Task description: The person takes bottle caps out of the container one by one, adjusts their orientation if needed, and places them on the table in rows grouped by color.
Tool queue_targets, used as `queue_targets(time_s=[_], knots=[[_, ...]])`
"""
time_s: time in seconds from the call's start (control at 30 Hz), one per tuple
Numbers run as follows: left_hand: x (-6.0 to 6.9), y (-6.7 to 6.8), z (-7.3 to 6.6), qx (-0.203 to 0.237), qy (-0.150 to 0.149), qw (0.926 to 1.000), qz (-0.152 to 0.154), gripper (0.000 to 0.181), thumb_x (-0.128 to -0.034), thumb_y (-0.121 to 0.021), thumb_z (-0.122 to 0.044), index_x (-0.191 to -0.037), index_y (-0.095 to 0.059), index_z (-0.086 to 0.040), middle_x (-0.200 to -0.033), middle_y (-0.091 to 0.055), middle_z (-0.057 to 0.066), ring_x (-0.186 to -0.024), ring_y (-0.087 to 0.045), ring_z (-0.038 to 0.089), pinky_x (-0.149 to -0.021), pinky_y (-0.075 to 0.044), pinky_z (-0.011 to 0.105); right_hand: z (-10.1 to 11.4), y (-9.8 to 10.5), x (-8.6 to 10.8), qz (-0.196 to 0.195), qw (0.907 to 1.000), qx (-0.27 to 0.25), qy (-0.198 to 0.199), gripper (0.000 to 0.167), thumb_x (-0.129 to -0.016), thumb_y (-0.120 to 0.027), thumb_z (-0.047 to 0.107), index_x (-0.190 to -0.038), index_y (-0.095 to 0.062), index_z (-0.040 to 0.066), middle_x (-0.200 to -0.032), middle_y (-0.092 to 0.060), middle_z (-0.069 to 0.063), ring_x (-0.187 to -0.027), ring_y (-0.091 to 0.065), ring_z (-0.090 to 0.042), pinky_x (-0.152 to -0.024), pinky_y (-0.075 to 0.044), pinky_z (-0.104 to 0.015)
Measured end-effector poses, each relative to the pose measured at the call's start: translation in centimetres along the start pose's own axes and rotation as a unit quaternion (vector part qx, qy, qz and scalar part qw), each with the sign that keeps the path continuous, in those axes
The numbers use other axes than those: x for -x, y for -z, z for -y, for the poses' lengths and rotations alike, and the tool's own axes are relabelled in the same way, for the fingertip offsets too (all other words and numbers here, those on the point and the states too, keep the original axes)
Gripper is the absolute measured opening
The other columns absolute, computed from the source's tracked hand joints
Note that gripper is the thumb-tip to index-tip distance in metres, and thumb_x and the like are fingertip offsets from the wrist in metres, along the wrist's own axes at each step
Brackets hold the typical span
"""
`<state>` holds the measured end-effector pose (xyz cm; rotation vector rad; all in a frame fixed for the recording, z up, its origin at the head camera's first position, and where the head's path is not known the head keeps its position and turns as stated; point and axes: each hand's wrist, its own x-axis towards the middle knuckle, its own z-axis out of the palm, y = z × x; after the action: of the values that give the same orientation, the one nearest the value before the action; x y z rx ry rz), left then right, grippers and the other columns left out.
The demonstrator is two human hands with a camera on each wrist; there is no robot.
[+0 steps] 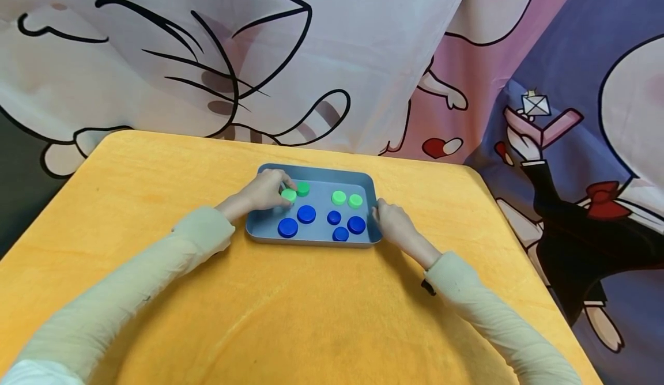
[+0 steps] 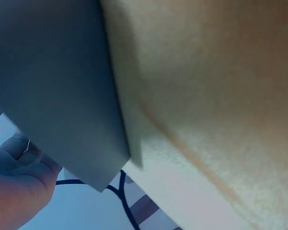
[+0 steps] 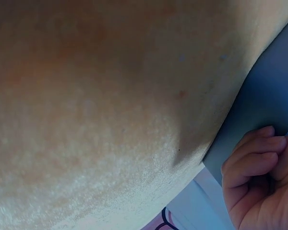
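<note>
A shallow grey-blue tray (image 1: 317, 236) lies on the table, holding several round discs like plastic caps. Inside its left part, my left hand (image 1: 264, 190) pinches a light green disc (image 1: 288, 195) between thumb and fingers. A darker green disc (image 1: 303, 188) lies right beside that one. My right hand (image 1: 395, 222) grips the tray's right rim, its fingers curled. In the right wrist view the curled right hand (image 3: 254, 177) is against the tray wall (image 3: 278, 72). The left wrist view shows the tray's outer side (image 2: 62, 96) and part of the left hand (image 2: 24, 191); the pinched disc is hidden there.
Two light green discs, one left (image 1: 339, 197) and one right (image 1: 355, 201), sit toward the tray's back right. Several blue discs (image 1: 306, 214) of two sizes lie along its front half. A yellow cloth (image 1: 290, 310) covers the table. Printed cartoon curtains (image 1: 363, 56) hang behind and at right.
</note>
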<state>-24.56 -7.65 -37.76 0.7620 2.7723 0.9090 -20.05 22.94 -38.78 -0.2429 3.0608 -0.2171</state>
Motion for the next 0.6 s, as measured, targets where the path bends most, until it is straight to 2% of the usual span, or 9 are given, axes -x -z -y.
queue_targets(time_s=[0.23, 0.47, 0.6], knots=[[0.5, 0.5, -1.2, -0.011, -0.018, 0.9997, -0.009, 0.034, -0.0768, -0.079, -0.012, -0.108, -0.071, -0.001, -0.114, -0.065, 0.018, -0.084, -0.058, 0.021, -0.069, -0.051, 0.029, -0.1, -0.1, -0.1, -0.002, 1.0000, 0.001, 0.000, 0.025, -0.101, -0.044, 0.017, -0.089, -0.052, -0.003, -0.063, -0.052, -0.012, -0.053, -0.056, -0.024, -0.046, -0.043, -0.030], [1.7, 0.7, -2.0, 0.003, -0.013, 0.9998, -0.017, 0.035, -0.0773, -0.078, -0.011, -0.110, -0.070, -0.001, -0.109, -0.065, 0.014, -0.085, -0.061, 0.020, -0.074, -0.054, 0.030, 0.1, -0.2, 0.0, -0.011, 0.9999, 0.001, 0.006, 0.025, -0.101, -0.045, 0.017, -0.088, -0.052, -0.003, -0.063, -0.053, -0.014, -0.054, -0.057, -0.027, -0.047, -0.045, -0.034], [2.6, 0.8, -2.2, 0.004, -0.026, 0.9993, -0.026, 0.033, -0.0768, -0.078, -0.011, -0.107, -0.070, -0.001, -0.103, -0.066, 0.012, -0.081, -0.061, 0.019, -0.073, -0.055, 0.029, 0.2, -0.1, 0.1, -0.013, 0.9999, 0.000, 0.005, 0.025, -0.101, -0.045, 0.017, -0.088, -0.052, -0.003, -0.063, -0.054, -0.015, -0.055, -0.058, -0.028, -0.047, -0.046, -0.035]])
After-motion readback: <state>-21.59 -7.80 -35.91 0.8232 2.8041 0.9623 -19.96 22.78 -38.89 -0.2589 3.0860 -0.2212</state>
